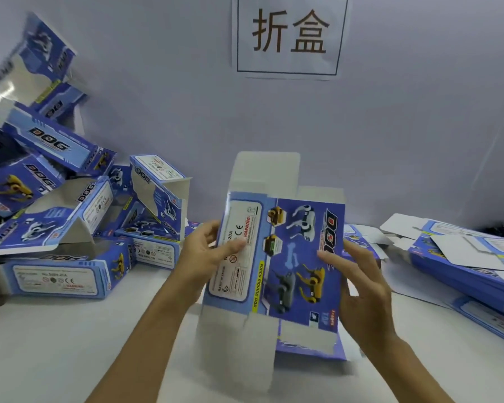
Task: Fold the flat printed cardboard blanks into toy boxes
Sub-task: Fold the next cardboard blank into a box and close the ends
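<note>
1. Blank (285, 257): blue printed cardboard, held upright above the near middle of the surface (70, 344). Grey unprinted flaps stand out at its top and bottom. Two printed panels face the camera, the label panel on the left and the dog panel on the right, meeting at a crease with yellow lettering; judged to be in the course of being opened into a tube, flaps not yet tucked.
2. Left hand (207, 251): grips the blank's left edge, thumb across the label panel, fingers behind. Judged to steady that side so the crease can be worked.
3. Right hand (358, 283): at the blank's right edge, fingers lightly bent and spread, one fingertip lying on the dog panel. Whether the hidden palm side clasps the edge cannot be told. Judged to be pressing that side inward.
4. Boxes (70, 228): folded, same print, heaped loosely at far left, several tilted against each other and the wall; apparently the finished lot, kept apart from the stock.
5. Stack (463, 266): flat blanks lying at right, near the right hand; apparently the supply.
6. Sign (290, 34): paper with two characters, on the far wall.
</note>
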